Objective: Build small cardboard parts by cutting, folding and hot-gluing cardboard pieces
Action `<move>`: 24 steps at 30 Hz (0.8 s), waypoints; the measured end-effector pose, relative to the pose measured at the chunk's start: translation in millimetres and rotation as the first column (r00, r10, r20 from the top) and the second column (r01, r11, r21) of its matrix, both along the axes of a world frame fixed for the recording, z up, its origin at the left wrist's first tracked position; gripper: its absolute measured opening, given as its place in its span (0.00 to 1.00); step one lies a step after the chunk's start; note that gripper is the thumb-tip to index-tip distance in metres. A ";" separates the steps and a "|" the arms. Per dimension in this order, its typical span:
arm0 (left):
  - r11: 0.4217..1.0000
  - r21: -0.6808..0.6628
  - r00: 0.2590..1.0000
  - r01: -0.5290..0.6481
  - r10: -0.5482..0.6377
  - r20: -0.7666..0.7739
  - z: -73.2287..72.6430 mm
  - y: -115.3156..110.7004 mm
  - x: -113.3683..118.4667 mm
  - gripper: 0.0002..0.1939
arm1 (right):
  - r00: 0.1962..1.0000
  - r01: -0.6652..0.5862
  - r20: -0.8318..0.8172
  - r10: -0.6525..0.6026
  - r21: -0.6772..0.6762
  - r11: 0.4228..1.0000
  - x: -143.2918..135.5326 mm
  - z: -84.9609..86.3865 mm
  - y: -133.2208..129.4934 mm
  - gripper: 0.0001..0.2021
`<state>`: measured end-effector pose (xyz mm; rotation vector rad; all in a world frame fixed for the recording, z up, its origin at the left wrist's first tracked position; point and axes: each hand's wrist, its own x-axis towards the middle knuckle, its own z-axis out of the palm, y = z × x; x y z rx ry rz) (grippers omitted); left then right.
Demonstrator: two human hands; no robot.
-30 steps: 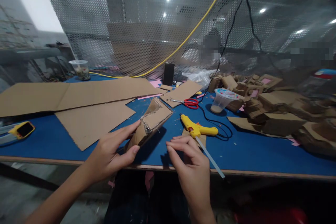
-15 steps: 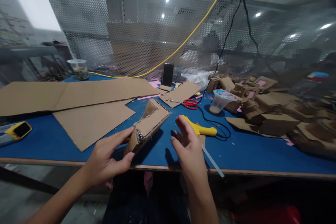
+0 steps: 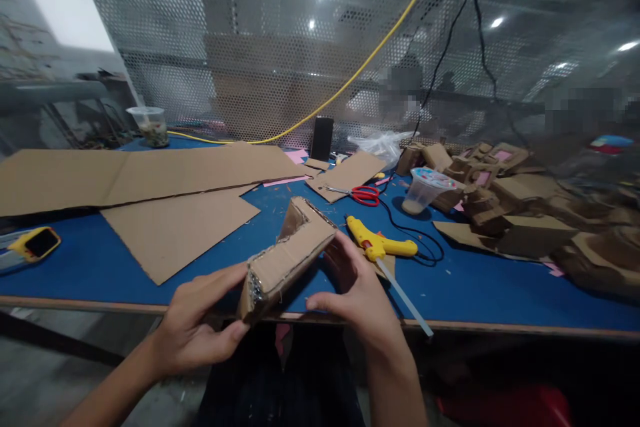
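An L-shaped cardboard piece (image 3: pixel 295 247) with rough glued edges is tilted above the front edge of the blue table. My left hand (image 3: pixel 200 320) grips its near left end between thumb and fingers. At its right end, the fingers of my right hand (image 3: pixel 355 287) touch the far corner, the thumb held apart from it. Just beyond my right hand lies a yellow glue gun (image 3: pixel 383 243) with a white glue stick (image 3: pixel 407 300) sticking out toward the table edge.
Large cardboard sheets (image 3: pixel 150 177) cover the left of the table (image 3: pixel 475 300), near a yellow watch (image 3: pixel 37 245). Red scissors (image 3: pixel 365 195), a plastic cup (image 3: pixel 425 190) and a phone (image 3: pixel 321 138) stand or lie farther back. Cardboard assemblies (image 3: pixel 525 193) are heaped on the right.
My right hand has moved left onto the far right end of the cardboard piece. The piece has come slightly nearer and turned, still in my left hand. The glue gun shows more fully.
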<state>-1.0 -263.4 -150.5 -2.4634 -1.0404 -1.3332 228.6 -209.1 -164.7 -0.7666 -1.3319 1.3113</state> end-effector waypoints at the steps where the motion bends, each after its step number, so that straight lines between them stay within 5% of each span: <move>1: 1.000 -0.006 1.000 0.001 -0.001 0.016 1.4 -0.2 -0.5 0.27 | 1.000 -0.001 -0.004 0.001 0.017 1.000 0.5 -0.7 -0.3 0.43; 6: 0.997 -0.051 0.996 0.051 -0.047 0.070 7.4 -2.1 6.9 0.26 | 0.997 0.011 -0.083 -0.004 0.083 0.996 -1.1 1.9 -2.2 0.35; 16: 0.995 -0.068 0.993 0.074 -0.067 0.095 10.7 -5.0 10.5 0.27 | 1.000 -0.012 -0.011 0.012 0.020 1.000 1.6 1.4 -4.0 0.44; 24: 0.970 -0.125 0.976 0.207 -0.195 0.100 12.1 -15.0 13.6 0.31 | 0.994 -0.031 0.104 0.014 0.162 0.986 12.7 8.3 -11.3 0.51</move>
